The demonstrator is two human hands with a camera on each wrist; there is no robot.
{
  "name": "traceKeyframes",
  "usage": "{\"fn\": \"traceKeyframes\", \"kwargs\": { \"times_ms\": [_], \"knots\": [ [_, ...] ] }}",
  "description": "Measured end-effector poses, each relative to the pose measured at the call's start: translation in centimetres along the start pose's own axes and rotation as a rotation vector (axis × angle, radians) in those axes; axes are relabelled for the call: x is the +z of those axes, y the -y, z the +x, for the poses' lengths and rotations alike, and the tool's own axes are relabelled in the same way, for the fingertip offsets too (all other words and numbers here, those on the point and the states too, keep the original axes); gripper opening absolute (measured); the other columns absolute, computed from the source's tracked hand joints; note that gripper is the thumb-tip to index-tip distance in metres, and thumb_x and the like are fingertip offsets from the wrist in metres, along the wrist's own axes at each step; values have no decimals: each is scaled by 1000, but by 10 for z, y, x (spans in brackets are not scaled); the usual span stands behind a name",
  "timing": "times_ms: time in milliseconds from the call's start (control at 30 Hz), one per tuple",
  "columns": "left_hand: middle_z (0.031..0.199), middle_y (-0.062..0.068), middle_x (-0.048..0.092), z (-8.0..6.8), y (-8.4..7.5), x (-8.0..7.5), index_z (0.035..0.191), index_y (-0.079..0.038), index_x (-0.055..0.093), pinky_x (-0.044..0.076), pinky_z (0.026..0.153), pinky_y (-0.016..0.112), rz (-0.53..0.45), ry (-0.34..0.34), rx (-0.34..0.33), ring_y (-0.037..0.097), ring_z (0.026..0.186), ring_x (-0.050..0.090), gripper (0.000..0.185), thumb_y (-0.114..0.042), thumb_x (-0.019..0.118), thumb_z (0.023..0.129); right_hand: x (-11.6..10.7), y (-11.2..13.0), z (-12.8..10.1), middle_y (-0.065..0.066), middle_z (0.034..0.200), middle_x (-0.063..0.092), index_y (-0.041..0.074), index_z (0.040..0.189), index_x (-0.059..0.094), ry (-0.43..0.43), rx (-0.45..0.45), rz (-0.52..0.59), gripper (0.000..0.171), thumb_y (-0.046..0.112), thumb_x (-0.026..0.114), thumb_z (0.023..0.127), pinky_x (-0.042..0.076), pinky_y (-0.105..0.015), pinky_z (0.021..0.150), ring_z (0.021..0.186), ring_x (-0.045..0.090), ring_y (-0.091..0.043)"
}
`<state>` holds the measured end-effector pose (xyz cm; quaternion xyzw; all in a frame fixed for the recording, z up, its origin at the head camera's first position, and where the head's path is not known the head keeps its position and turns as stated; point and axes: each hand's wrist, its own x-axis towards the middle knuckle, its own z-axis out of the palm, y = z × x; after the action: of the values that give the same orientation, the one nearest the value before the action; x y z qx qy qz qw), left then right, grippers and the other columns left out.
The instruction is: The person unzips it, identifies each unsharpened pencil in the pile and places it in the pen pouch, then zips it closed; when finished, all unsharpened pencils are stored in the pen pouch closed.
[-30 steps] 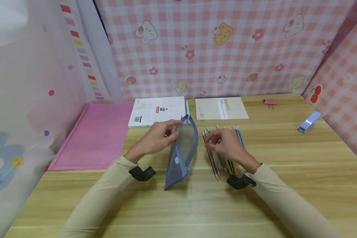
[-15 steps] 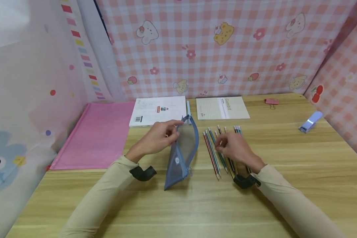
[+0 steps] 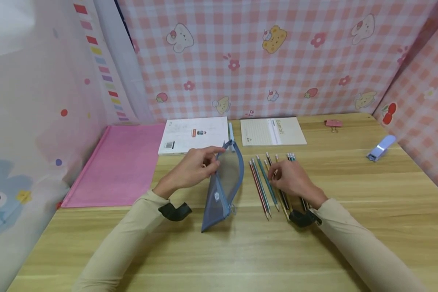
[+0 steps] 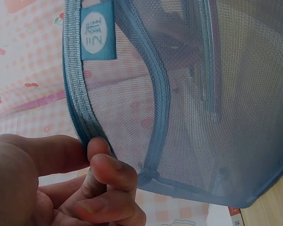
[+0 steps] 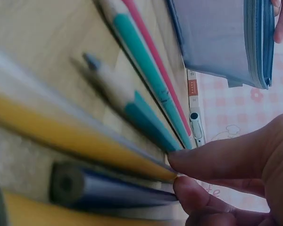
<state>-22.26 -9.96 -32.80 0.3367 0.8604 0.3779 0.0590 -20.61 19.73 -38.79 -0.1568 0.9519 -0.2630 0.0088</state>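
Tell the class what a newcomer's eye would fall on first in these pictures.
At the middle of the wooden desk, the left hand pinches the rim of a blue mesh pencil pouch, holding it up on edge. Just right of it, the right hand fingers a row of coloured pencils lying side by side.

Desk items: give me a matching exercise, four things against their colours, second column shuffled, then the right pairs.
Things:
1. mesh pouch
2. binder clip
3. stapler
4. the pencil that the right hand pinches

Colours:
A. yellow
B. lilac
C. blue
D. pink

Pairs: 1-C, 2-D, 3-B, 4-A
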Motion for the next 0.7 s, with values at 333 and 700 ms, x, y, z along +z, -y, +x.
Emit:
{"fn": "traceKeyframes", "kwargs": {
  "times_ms": [333,700],
  "knots": [
    [71,13,62,0,2,-1,137,-1,58,41,57,20,-4,-4,0,11,60,52,39,-7,53,99,-3,14,1,-6,80,72,10,92,77,33,-48,-199,16,5,74,77,46,-31,60,69,59,-16],
    [74,16,64,1,1,2,138,-2,57,41,57,21,1,18,3,10,60,53,39,-8,53,100,-4,14,9,-12,89,75,11,91,79,58,85,-15,19,5,74,73,45,-26,58,70,61,-17]
  ]
}}
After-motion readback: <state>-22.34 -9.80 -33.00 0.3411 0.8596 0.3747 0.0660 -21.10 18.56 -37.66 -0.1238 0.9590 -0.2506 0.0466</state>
